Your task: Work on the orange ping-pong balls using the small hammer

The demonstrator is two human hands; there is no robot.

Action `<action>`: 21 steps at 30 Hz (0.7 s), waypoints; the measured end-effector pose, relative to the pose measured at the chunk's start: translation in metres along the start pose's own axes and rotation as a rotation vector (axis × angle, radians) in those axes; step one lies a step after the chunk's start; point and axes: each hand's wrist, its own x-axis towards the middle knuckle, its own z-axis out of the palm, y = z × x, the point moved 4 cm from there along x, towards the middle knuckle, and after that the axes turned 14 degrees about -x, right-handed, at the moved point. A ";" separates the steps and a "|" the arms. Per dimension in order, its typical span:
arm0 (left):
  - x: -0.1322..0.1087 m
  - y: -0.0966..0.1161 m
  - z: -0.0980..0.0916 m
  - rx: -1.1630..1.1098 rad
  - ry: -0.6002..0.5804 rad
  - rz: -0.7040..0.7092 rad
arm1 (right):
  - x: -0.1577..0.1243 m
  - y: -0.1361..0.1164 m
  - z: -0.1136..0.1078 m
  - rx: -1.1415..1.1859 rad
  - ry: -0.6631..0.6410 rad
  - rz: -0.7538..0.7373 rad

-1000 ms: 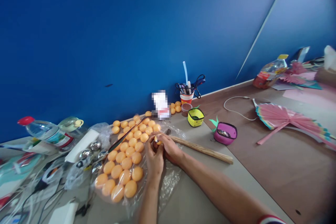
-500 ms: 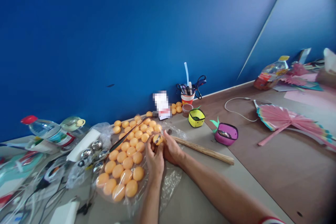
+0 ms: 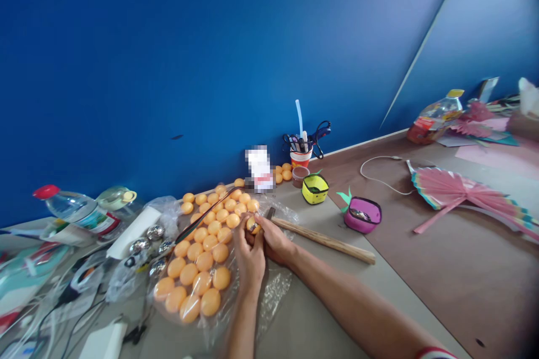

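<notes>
Both hands, left hand [image 3: 248,258] and right hand [image 3: 274,241], are closing together around one orange ball [image 3: 252,225], pinching it between their fingertips. That ball is sitting at the near edge of the pile of orange balls [image 3: 202,261] on clear plastic wrap [image 3: 273,291], with a wooden stick [image 3: 328,242] lying just beside the right hand.

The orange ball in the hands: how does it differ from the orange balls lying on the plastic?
The held ball is gripped by left hand and right hand; the lying balls rest in rows. The held ball shows a dark mark; the lying balls look plain. Both are orange and round.
</notes>
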 end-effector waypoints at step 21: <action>-0.003 0.006 0.001 0.049 -0.003 0.021 | -0.004 0.000 -0.001 -0.105 0.050 -0.030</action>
